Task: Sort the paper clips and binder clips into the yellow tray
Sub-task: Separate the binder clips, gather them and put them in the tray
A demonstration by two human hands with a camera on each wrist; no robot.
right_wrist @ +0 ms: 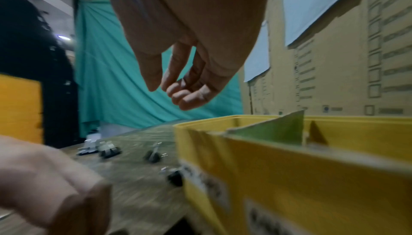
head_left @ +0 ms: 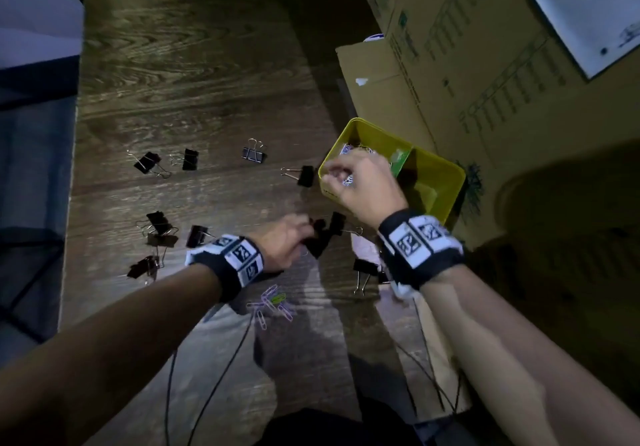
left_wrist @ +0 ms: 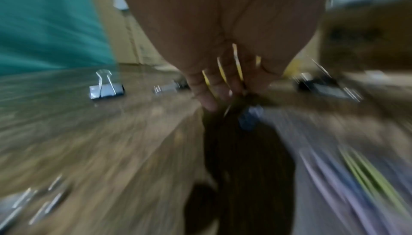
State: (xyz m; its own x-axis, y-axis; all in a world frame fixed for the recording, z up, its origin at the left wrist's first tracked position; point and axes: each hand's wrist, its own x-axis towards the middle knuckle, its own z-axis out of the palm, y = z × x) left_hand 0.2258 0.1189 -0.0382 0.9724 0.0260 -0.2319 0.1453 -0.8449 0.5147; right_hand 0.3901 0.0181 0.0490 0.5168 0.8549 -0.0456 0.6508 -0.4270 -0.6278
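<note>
The yellow tray (head_left: 446,186), split by a green divider (head_left: 401,161), stands at the table's right. Its left compartment holds paper clips (head_left: 347,149). My right hand (head_left: 334,172) hovers over that compartment's near corner, and in the right wrist view its fingers (right_wrist: 178,94) hang loosely curled and hold nothing. My left hand (head_left: 306,229) grips a black binder clip (head_left: 320,226) just above the table, which shows blurred in the left wrist view (left_wrist: 249,115). Several binder clips (head_left: 254,153) lie scattered to the left. A small heap of purple and green paper clips (head_left: 270,303) lies near my left wrist.
Tall cardboard boxes (head_left: 467,65) wall in the table's right side behind the tray. Another binder clip (head_left: 305,175) lies against the tray's left wall, and another (head_left: 363,267) under my right wrist. Thin cables (head_left: 214,376) run over the near table. The table's left edge (head_left: 74,168) drops off.
</note>
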